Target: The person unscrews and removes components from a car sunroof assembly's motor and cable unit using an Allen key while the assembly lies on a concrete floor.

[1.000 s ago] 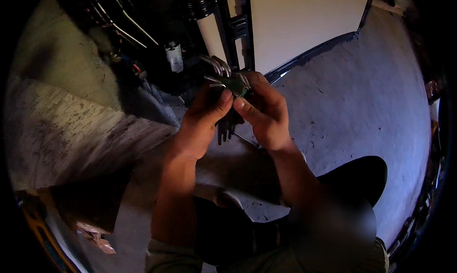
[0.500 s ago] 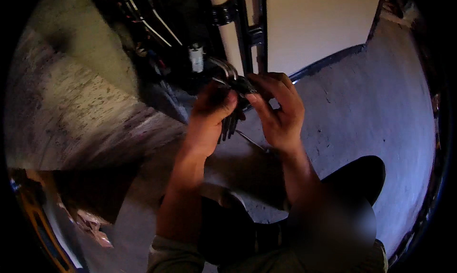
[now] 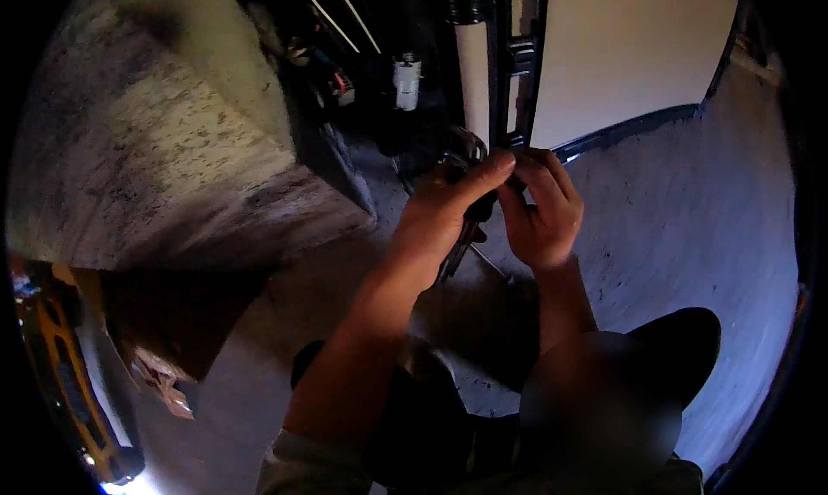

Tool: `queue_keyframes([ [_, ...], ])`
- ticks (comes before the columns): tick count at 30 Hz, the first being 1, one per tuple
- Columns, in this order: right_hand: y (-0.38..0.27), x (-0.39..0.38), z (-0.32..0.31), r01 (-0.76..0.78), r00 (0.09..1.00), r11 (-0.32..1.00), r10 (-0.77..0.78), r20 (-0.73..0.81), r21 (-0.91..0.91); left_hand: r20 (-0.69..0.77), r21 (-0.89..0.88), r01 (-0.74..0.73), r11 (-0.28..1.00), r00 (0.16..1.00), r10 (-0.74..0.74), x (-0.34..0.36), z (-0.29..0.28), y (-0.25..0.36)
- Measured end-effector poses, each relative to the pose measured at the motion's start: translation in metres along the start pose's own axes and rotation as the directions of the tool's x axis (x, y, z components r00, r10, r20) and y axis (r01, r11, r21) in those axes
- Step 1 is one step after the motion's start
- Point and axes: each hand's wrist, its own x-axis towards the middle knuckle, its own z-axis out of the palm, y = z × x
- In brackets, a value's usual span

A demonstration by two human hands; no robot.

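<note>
In front of an open machine, my left hand (image 3: 440, 215) is closed around a bundle of dark cables (image 3: 464, 247), whose ends hang below the palm. Its thumb reaches across toward my right fingertips. Grey, shiny cables (image 3: 468, 143) curve out above the left fingers toward the machine. My right hand (image 3: 545, 210) has its fingers bent in a pinch at the upper right side of the bundle. What lies exactly between the right fingertips is hidden and too dark to make out.
The dark machine interior holds a white cylinder (image 3: 406, 82) and white wires (image 3: 338, 16). Beside it stands a pale panel (image 3: 630, 55) with a black frame. A rough block (image 3: 207, 141) is at left, a cardboard box (image 3: 181, 322) below it. A thin rod (image 3: 490, 260) lies on the floor.
The view has shifted, so the machine appears farther right and higher. My left thumb now stretches over the bundle toward the right fingers, and both hands are closer together.
</note>
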Motion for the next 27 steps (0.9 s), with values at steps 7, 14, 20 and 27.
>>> queue_keyframes([
  [7,0.009,-0.019,0.012,-0.083,0.986,0.994,0.092,-0.138,0.073,-0.057,-0.053,-0.014,0.998,0.998,0.011,-0.001,-0.001,-0.01],
  [14,0.028,-0.028,0.013,-0.269,0.935,0.924,0.318,-0.154,0.273,-0.018,0.179,-0.045,0.983,0.999,0.049,-0.002,0.0,-0.007],
  [20,0.03,-0.026,0.007,-0.293,0.931,0.904,0.344,-0.123,0.311,-0.078,0.205,-0.04,0.978,0.995,0.057,0.002,0.004,-0.014],
  [27,0.039,-0.024,0.009,-0.279,0.938,0.894,0.332,-0.101,0.35,-0.076,0.278,-0.109,0.954,0.988,0.136,0.004,0.01,-0.01],
])
